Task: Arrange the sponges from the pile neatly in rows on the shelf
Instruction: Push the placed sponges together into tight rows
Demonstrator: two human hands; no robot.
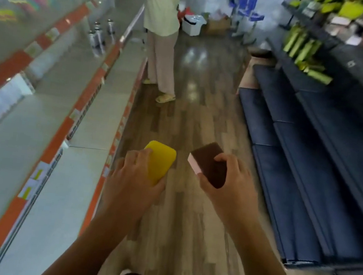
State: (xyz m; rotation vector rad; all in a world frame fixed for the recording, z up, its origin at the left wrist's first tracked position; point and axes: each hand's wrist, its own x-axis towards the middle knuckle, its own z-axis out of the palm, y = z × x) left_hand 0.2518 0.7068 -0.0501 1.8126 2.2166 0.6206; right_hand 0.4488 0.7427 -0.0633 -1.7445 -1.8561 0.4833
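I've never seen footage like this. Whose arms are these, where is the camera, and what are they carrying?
No machine here: a person wears a wide-angle camera on the head, looking forward and down, so both arms are their own. The left hand grips a yellow sponge; the right hand grips a brown-and-pink sponge. Both are held above the wooden floor of a shop aisle, between pale shelves on the left and dark shelves on the right. Farther along stands another person.
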